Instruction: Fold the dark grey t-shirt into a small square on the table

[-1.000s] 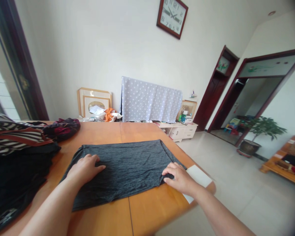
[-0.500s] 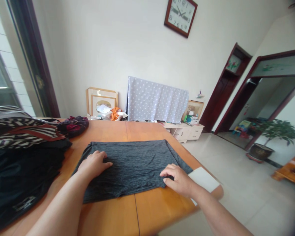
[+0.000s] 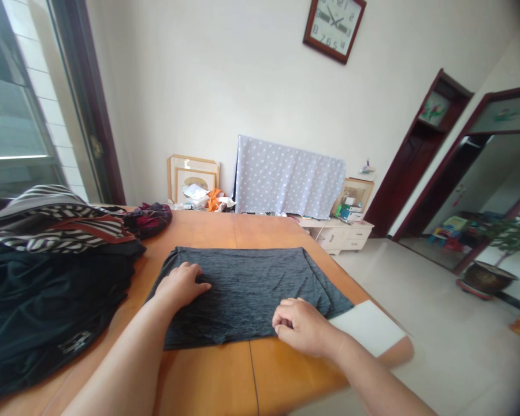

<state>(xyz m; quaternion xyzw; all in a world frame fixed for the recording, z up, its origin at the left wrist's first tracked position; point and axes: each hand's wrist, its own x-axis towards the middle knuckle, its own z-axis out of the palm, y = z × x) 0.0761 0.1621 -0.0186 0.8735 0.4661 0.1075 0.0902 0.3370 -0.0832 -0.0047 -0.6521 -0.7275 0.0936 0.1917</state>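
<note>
A folded dark grey knit garment (image 3: pixel 242 294) lies flat on the orange wooden table (image 3: pixel 208 370). My left hand (image 3: pixel 179 286) rests on its left part, fingers lying on the fabric and holding nothing else. My right hand (image 3: pixel 299 326) sits at the garment's near edge with curled fingers, apparently bunching the hem. Just beyond that hand, a white sheet of paper (image 3: pixel 366 326) lies on the table's right corner, with the garment's corner close to it.
To the left stand a heap of black clothing (image 3: pixel 34 306), a striped garment (image 3: pixel 47 228) and a maroon patterned cloth (image 3: pixel 147 219). The table's right edge drops to a tiled floor (image 3: pixel 442 323). A low white cabinet (image 3: pixel 338 237) stands beyond the table.
My right hand has slid left from the garment's corner along its near edge, and its fingers have curled. The whole view has turned, so the room shifts right in the picture.
</note>
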